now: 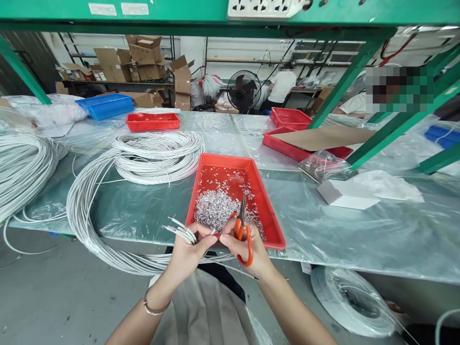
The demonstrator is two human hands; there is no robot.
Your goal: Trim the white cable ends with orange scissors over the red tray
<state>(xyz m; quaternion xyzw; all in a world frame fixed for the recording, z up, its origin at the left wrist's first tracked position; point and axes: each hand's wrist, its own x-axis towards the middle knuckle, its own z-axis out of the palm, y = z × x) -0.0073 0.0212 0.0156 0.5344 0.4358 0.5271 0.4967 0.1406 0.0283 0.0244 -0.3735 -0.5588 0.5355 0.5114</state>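
Observation:
My left hand (189,248) is closed around a bunch of white cables (182,232), whose cut ends stick out to the left. Its thumb and forefinger pinch one cable end close to my right fingertips. In my right hand (247,242) are scissors with orange handles (248,244), blades pointing up and away, while thumb and forefinger meet near the same cable end. Both hands are over the near edge of a red tray (268,206) that holds many small silvery pieces (217,208). A large coil of white cable (84,206) runs from the table's left side to below my hands.
More cable coils (27,167) lie at the far left. Behind are a red tray (153,122), a blue bin (106,106) and a cardboard sheet (323,138). A white box (347,194) sits right. Green shelf posts (398,127) frame the table. People work beyond it.

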